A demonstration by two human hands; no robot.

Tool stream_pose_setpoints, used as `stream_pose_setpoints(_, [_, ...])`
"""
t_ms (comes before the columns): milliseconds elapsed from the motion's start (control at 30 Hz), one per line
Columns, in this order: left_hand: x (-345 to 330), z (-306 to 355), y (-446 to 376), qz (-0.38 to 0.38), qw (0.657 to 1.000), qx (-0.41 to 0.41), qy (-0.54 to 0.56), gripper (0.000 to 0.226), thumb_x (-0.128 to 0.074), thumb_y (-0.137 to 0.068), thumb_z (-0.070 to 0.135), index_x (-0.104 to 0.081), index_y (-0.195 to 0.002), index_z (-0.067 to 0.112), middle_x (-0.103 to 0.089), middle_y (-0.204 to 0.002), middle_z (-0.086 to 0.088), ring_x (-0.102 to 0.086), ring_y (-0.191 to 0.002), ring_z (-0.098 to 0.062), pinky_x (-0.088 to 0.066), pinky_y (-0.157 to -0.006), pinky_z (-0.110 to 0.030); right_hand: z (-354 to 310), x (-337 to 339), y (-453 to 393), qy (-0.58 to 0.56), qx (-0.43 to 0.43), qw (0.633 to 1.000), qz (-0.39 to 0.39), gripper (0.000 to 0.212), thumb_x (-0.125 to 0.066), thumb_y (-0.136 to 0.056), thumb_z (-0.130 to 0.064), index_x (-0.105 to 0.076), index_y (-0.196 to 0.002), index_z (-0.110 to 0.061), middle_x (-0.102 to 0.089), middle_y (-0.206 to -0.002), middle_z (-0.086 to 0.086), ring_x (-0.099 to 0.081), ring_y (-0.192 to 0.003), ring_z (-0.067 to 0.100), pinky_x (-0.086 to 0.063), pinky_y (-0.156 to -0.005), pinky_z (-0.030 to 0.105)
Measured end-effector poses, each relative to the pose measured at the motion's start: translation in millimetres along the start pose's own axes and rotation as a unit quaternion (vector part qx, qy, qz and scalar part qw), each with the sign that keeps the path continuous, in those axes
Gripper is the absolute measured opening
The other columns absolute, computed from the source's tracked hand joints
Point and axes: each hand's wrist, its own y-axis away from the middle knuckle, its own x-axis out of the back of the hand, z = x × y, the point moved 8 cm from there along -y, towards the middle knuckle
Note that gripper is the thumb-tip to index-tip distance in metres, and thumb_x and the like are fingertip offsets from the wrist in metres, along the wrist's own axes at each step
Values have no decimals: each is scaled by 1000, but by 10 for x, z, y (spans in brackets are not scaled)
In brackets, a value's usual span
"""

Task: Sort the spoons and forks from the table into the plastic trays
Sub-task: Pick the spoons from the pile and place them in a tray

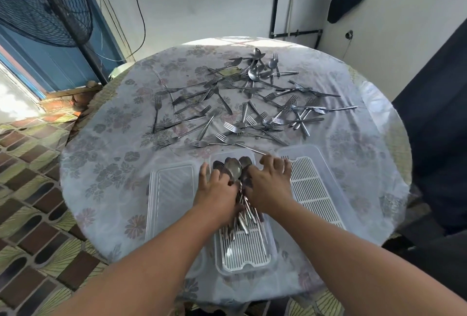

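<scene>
A bundle of spoons [235, 170] lies in the middle plastic tray [246, 252], bowls pointing away from me and handles towards me. My left hand [217, 189] sits on the left side of the bundle with its fingers curled over the spoons. My right hand [270, 181] presses against the bundle's right side with its thumb, its fingers spread over the tray's right rim. Several forks [227, 113] and a few spoons [254, 73] are scattered across the far half of the table [106, 164].
A clear tray [171, 189] stands left of the middle one. The right tray [318, 189] has a white slotted insert and a fork [285, 157] at its far corner. A fan [43, 4] stands at the far left; a dark cloth [434, 126] hangs at right.
</scene>
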Motion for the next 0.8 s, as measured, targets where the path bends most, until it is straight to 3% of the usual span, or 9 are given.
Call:
stream_pose_setpoints(200, [-76, -102, -26, 7, 999, 5, 39, 66, -41, -95, 73, -41, -150, 36, -41, -144, -5, -24, -142, -32, 18, -116, -61, 84, -27, -109, -68, -27, 995, -61, 22, -57, -95, -45, -61, -116, -40, -36, -139, 10, -29, -136, 39, -11, -121, 62])
stream_pose_setpoints(300, [-110, -162, 7, 33, 994, 12, 99, 55, -43, -97, 67, -46, -144, 39, -45, -139, 1, -26, -141, -28, 14, -118, -59, 143, 124, -218, -158, -65, 985, 4, 11, -62, -95, -42, -65, -106, -39, -41, -133, 5, -33, -130, 34, -23, -117, 55])
stream_pose_setpoints(400, [-76, -154, 20, 56, 992, -12, 109, 46, -49, -98, 60, -44, -141, 45, -45, -137, 2, -29, -140, -28, 14, -119, -57, 147, 284, -342, -197, -79, 975, 68, 12, -61, -98, -43, -63, -109, -38, -43, -131, 3, -32, -129, 30, -29, -113, 50])
stream_pose_setpoints(533, [-114, -89, -7, 22, 997, -40, 58, 53, -44, -98, 66, -35, -148, 52, -33, -148, -2, -17, -145, -33, 17, -118, -60, 82, 276, -409, -155, -66, 984, 58, 33, -63, -95, -41, -53, -126, -33, -39, -133, 6, -30, -128, 31, -28, -112, 48])
stream_pose_setpoints(600, [-116, -69, -36, 14, 999, -31, 34, 56, -42, -98, 67, -31, -151, 52, -27, -151, -5, -13, -146, -35, 16, -118, -61, 78, 241, -350, -147, -57, 985, 64, 36, -64, -93, -41, -49, -125, -34, -37, -129, 6, -32, -125, 31, -30, -111, 48])
stream_pose_setpoints(700, [-34, -70, -106, 38, 999, 24, 28, 60, -44, -97, 66, -33, -151, 42, -23, -152, -10, -13, -144, -36, 18, -118, -60, 39, 241, -242, -103, -12, 990, 95, 21, -59, -92, -48, -61, -110, -37, -40, -122, 3, -38, -118, 31, -32, -107, 47])
stream_pose_setpoints(800, [-36, -69, -164, 41, 996, 64, 53, 61, -45, -97, 62, -34, -151, 37, -25, -150, -11, -15, -143, -37, 16, -119, -58, 31, 108, -176, -33, 10, 998, 58, 34, -49, -92, -60, -69, -112, -40, -42, -133, 3, -37, -126, 32, -23, -116, 55])
